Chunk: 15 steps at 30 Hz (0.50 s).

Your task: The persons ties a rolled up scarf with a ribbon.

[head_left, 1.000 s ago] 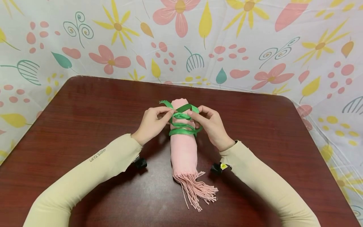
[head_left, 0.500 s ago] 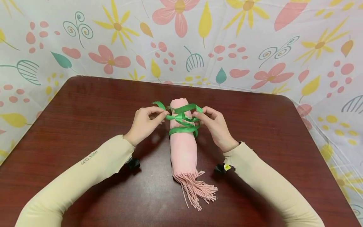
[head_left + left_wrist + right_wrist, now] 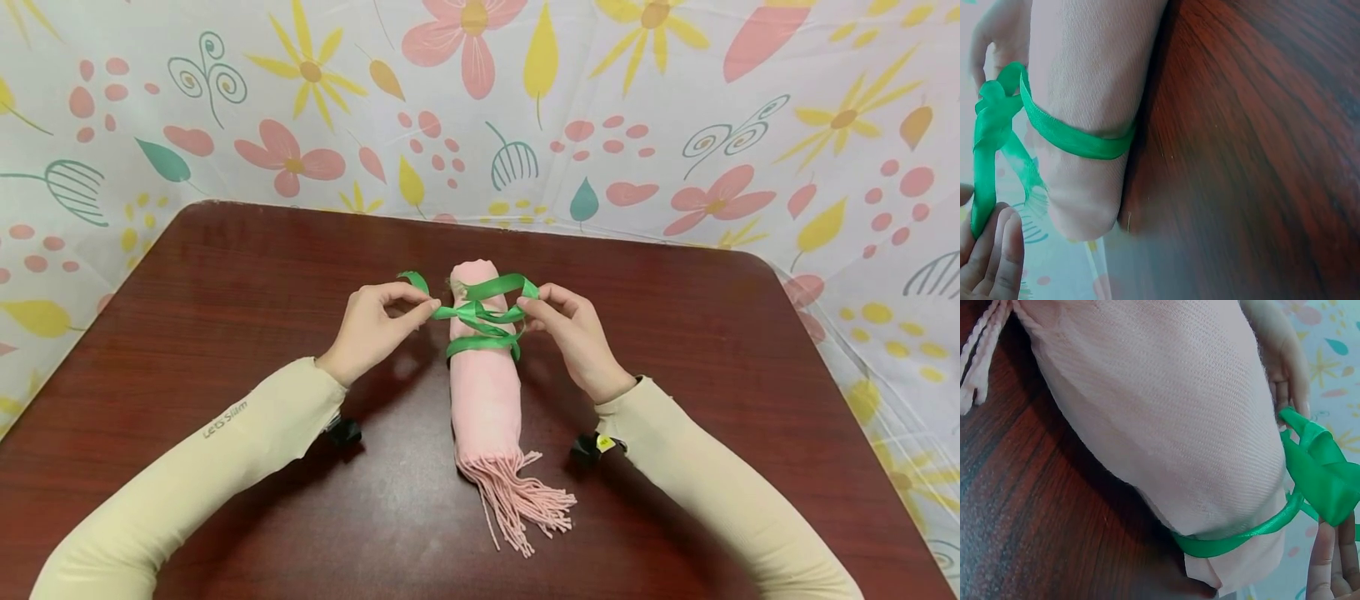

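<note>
A rolled pink scarf [image 3: 486, 408] lies lengthwise on the table, its fringe toward the person. Green ribbon [image 3: 483, 343] goes round its far half and gathers in a knot [image 3: 468, 312] on top. My left hand [image 3: 375, 325] pinches the ribbon left of the knot between thumb and fingers, and a short frayed end sticks up behind those fingers. On the other side my right hand [image 3: 577, 337] pinches a ribbon loop. In the left wrist view the ribbon [image 3: 985, 181] runs straight from the knot to the left fingertips [image 3: 1007, 244]. A wide green loop [image 3: 1325, 481] meets the right fingertips in the right wrist view.
The dark red-brown wooden table [image 3: 262, 275] has rounded far corners. Behind it hangs a white cloth [image 3: 480, 150] with a flower and leaf print. Scarf fringe [image 3: 525, 504] spreads toward the near right.
Both hands have moved apart, the left mostly leftward and slightly down, the right a little to the right. Between them the ribbon has drawn into a tighter knot. The scarf has stayed put.
</note>
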Motion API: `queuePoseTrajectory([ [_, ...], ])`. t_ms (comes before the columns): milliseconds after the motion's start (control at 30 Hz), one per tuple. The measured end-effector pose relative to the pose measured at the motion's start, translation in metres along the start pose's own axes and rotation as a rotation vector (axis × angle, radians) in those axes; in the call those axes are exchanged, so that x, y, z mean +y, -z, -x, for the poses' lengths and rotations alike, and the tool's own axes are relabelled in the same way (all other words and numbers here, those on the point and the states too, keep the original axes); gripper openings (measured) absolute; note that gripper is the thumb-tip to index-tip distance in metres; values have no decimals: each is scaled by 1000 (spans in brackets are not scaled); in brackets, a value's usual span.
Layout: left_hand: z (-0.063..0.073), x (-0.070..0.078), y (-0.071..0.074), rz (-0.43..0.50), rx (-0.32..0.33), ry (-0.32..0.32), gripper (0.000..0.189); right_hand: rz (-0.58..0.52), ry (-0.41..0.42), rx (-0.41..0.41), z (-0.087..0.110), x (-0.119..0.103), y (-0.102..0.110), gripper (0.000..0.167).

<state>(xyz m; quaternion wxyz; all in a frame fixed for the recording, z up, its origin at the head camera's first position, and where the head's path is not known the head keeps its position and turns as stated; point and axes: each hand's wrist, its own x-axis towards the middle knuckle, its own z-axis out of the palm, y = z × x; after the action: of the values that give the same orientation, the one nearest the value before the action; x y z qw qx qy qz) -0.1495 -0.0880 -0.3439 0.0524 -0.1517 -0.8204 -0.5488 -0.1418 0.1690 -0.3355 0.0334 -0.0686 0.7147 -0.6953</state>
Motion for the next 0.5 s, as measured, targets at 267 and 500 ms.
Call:
queuePoseTrajectory([
  [267, 3, -1, 5, -40, -14, -21, 11, -5, 6, 14, 0, 3, 5, 9],
  [500, 3, -6, 9, -55, -7, -26, 9, -18, 1, 12, 1, 4, 10, 8],
])
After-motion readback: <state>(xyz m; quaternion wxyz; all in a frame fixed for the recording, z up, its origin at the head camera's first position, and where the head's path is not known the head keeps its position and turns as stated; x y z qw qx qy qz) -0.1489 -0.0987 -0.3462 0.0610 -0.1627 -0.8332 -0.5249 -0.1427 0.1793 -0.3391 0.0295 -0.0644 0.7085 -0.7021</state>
